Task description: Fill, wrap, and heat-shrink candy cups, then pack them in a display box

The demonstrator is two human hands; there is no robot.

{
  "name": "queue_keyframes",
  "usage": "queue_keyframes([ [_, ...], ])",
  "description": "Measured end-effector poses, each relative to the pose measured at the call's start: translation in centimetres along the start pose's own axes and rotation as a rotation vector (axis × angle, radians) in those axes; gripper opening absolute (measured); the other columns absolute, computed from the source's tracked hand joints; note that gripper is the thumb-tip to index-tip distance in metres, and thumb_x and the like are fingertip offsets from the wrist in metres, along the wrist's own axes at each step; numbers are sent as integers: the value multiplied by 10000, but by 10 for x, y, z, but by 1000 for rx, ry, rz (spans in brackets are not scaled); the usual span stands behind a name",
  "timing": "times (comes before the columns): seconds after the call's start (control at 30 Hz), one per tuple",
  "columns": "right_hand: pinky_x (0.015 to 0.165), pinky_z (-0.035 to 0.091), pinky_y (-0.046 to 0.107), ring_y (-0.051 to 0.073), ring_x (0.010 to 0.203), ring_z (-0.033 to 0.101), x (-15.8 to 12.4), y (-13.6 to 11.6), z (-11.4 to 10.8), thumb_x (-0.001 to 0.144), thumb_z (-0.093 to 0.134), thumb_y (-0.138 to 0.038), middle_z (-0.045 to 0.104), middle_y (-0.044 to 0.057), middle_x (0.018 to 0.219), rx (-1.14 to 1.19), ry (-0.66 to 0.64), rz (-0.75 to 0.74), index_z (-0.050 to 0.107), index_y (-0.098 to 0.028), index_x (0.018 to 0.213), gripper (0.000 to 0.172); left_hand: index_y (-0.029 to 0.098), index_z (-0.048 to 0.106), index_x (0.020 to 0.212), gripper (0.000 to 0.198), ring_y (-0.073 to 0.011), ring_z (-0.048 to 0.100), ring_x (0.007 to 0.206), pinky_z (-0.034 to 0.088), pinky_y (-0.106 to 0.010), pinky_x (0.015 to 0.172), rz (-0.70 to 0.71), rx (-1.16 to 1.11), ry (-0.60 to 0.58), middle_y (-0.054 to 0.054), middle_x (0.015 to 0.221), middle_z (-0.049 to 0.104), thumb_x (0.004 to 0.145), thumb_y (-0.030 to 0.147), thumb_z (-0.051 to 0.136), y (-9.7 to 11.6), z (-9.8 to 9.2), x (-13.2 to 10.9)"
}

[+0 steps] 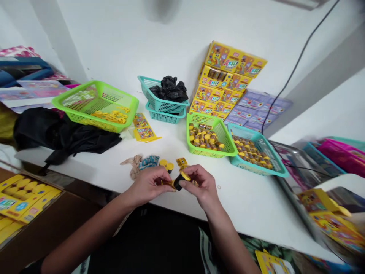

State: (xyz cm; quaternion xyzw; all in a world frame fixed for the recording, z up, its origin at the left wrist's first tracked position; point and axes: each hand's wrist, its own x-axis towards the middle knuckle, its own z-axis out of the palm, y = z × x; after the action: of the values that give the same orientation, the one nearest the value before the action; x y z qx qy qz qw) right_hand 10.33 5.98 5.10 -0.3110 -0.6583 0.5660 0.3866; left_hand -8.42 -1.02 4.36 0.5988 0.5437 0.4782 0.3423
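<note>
— Any room around the grip on the bottle [179,183]?
— Right of it the white table [248,201] lies bare, out to the teal basket [258,158].
— And beyond?
— Blocked close by: loose bottles [167,164], a small box [181,162], a crumpled bag [144,163]; farther off, the green basket [212,141]. Left, bare table up to the black cloth [68,137]

**A crowded white table**

The white table [245,198] bore a green basket [211,150] of capped jars. Just right of it sat a teal basket [258,167]; behind it, stacked yellow boxes [228,82] and purple packs [253,108]. Left of it stood nested teal baskets [165,108], yellow cards [144,128], a lime basket [95,102] and black cloth [65,137]. In front of it lay loose yellow caps [167,165].
</note>
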Motion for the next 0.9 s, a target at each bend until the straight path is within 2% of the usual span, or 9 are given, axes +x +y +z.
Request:
queue_keyframes([
  [0.1, 625, 467, 278, 153, 675, 584, -4, 3, -2, 668, 804, -313, 660, 5, 770, -9, 58, 9, 650, -219, 873, 273, 155, 637, 687, 223, -95, 501, 566, 391, -200, 525, -5, -30, -14, 2, 649, 591, 681, 321, 785, -1, 8, 3],
  [0.2, 630, 470, 273, 153, 692, 592, -7, 6, -5, 660, 816, -311, 666, 6, 784, 26, 80, 19, 656, -219, 871, 279, 147, 621, 695, 258, -89, 481, 556, 382, -196, 511, -81, -157, -42, 12, 629, 571, 656, 333, 796, -3, 15, 6],
  [0.4, 543, 426, 242, 118, 609, 550, -8, 6, -5, 658, 823, -287, 656, -1, 798, 101, 112, 29, 661, -213, 871, 278, 137, 650, 781, 300, -68, 454, 479, 359, -182, 441, -203, -329, -149, 25, 586, 577, 631, 345, 805, 0, 22, 10],
  [0.53, 558, 440, 250, 125, 620, 555, -9, 4, -3, 653, 819, -285, 654, -1, 781, 100, 145, 13, 659, -211, 855, 268, 129, 656, 794, 316, -59, 430, 435, 330, -171, 384, -271, -354, -157, 35, 554, 557, 629, 356, 800, 3, 23, 11],
  [0.7, 654, 482, 281, 148, 689, 588, -12, 0, 2, 658, 813, -279, 662, 4, 772, 68, 204, -35, 658, -216, 836, 244, 141, 637, 789, 351, -40, 380, 365, 250, -167, 334, -304, -492, -147, 49, 530, 555, 616, 385, 820, -1, 29, 9],
  [0.8, 651, 478, 272, 141, 683, 586, -14, -2, 4, 659, 814, -273, 662, -1, 773, 124, 206, -43, 652, -213, 829, 242, 141, 638, 807, 381, -31, 347, 338, 235, -176, 333, -341, -571, -146, 46, 538, 567, 614, 409, 829, -5, 33, 8],
  [0.9, 603, 459, 254, 121, 624, 548, -16, -4, 5, 662, 814, -273, 631, -19, 730, 152, 243, -48, 631, -209, 811, 244, 133, 639, 785, 376, -44, 400, 394, 258, -180, 370, -319, -600, -113, 19, 587, 600, 616, 406, 836, -6, 38, 9],
])
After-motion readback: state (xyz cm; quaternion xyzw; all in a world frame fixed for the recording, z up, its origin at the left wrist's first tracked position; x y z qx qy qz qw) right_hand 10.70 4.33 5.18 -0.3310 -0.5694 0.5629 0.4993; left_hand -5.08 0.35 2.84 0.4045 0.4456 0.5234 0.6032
